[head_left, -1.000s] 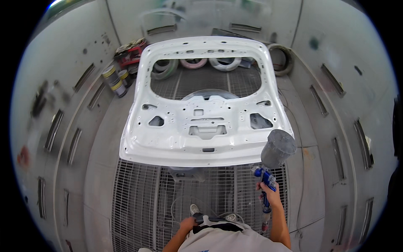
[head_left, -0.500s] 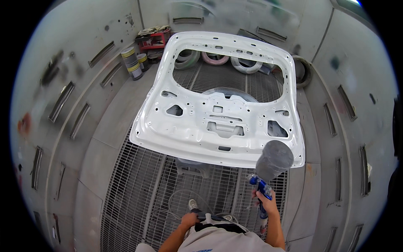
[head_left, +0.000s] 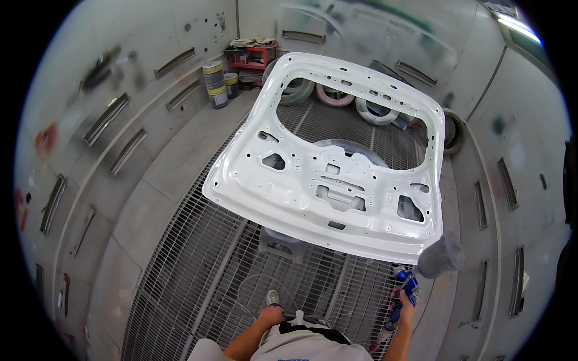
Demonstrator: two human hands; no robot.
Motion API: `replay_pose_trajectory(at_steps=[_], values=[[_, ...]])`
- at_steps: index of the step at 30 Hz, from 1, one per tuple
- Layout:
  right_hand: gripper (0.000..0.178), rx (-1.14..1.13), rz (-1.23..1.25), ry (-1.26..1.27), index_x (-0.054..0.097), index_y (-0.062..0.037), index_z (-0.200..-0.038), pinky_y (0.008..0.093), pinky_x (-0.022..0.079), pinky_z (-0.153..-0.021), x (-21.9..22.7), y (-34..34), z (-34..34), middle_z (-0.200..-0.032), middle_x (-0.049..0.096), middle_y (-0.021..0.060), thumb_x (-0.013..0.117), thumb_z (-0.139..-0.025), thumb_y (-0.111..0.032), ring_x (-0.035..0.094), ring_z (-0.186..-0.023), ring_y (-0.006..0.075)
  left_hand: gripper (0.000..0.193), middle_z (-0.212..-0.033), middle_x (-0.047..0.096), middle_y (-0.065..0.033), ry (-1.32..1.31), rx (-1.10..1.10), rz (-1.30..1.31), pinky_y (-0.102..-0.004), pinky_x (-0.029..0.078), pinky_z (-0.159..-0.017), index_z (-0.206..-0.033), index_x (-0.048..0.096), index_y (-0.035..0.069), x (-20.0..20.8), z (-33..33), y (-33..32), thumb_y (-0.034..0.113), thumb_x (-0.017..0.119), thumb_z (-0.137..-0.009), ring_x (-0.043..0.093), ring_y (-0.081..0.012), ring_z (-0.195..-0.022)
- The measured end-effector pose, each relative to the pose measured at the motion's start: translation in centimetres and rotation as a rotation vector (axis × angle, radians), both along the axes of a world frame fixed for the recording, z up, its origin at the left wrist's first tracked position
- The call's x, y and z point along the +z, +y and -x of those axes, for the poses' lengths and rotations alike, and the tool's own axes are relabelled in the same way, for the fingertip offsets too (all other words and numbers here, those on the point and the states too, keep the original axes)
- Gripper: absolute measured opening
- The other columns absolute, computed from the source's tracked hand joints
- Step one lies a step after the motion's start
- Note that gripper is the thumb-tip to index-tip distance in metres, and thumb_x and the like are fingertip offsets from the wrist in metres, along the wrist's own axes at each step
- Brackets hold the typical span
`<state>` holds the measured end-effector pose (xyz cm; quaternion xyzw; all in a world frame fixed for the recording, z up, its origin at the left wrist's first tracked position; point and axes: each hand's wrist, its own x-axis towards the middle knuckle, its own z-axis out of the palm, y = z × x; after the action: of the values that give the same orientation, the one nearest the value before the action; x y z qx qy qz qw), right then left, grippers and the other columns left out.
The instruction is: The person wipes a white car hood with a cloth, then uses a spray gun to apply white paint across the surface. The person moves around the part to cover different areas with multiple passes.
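My right hand (head_left: 408,307) is closed round the grip of a blue spray gun (head_left: 412,290) with a cloudy grey cup (head_left: 442,257) on top. The gun is just off the near right corner of a white car tailgate (head_left: 289,195), and its cup overlaps that corner in view. Glossy white covers the tailgate, which has a large window opening and several smaller cutouts. Low at my waist, my left hand (head_left: 272,315) is closed; what it grips, if anything, is hidden. A thin hose (head_left: 241,295) loops on the grating near my shoe.
Metal floor grating (head_left: 198,265) lies under the tailgate, with a grey stand (head_left: 280,245) below its near edge. Wrapped rings (head_left: 376,114) lie beyond it. Cans (head_left: 215,84) and a red cart (head_left: 256,57) stand at the far left. Paint-marked walls (head_left: 150,36) surround the space.
The spray gun has moved right and nearer me, from over the tailgate's near right part to just outside its corner. The whole view has turned slightly. My left hand stays at my waist.
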<state>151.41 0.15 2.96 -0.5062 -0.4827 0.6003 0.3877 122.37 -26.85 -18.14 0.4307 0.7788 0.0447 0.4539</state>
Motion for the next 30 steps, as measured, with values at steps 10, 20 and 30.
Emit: replay_pose_trajectory(at_steps=[10, 20, 30], values=[[0.016, -0.106, 0.021, 0.039, 0.062, -0.0028, -0.098, 0.0279, 0.050, -0.045, -0.7, 0.4, -3.4, -0.085, 0.063, 0.0072, 0.059, -0.089, -0.016, 0.062, -0.078, 0.0155, 0.035, -0.089, 0.070, -0.0140, -0.046, -0.076, -0.018, -0.0454, 0.054, -0.074, -0.094, 0.071, 0.012, -4.1, 0.7, -0.2, 0.039, 0.068, -0.072, 0.067, -0.0348, -0.084], [0.011, -0.095, 0.030, 0.104, 0.064, -0.0017, -0.094, 0.0320, 0.051, -0.048, 2.4, -0.5, -2.2, -0.082, 0.065, 0.0072, 0.063, -0.087, -0.011, 0.062, -0.076, 0.0170, 0.037, -0.080, 0.066, -0.0225, -0.092, -0.095, -0.331, -0.0475, 0.050, -0.065, -0.082, 0.070, 0.002, -10.7, 2.1, 0.1, 0.038, 0.066, -0.079, 0.063, -0.0397, -0.072], [0.011, -0.115, 0.029, 0.124, 0.064, 0.0004, -0.094, 0.0314, 0.051, -0.048, 1.8, -0.8, -4.3, -0.083, 0.065, 0.0084, 0.062, -0.088, -0.009, 0.062, -0.076, 0.0167, 0.041, -0.085, 0.064, -0.0270, -0.102, -0.032, -0.348, -0.0487, 0.047, -0.068, -0.083, 0.068, 0.000, -5.1, 1.5, 0.6, 0.040, 0.063, -0.076, 0.062, -0.0428, -0.077]])
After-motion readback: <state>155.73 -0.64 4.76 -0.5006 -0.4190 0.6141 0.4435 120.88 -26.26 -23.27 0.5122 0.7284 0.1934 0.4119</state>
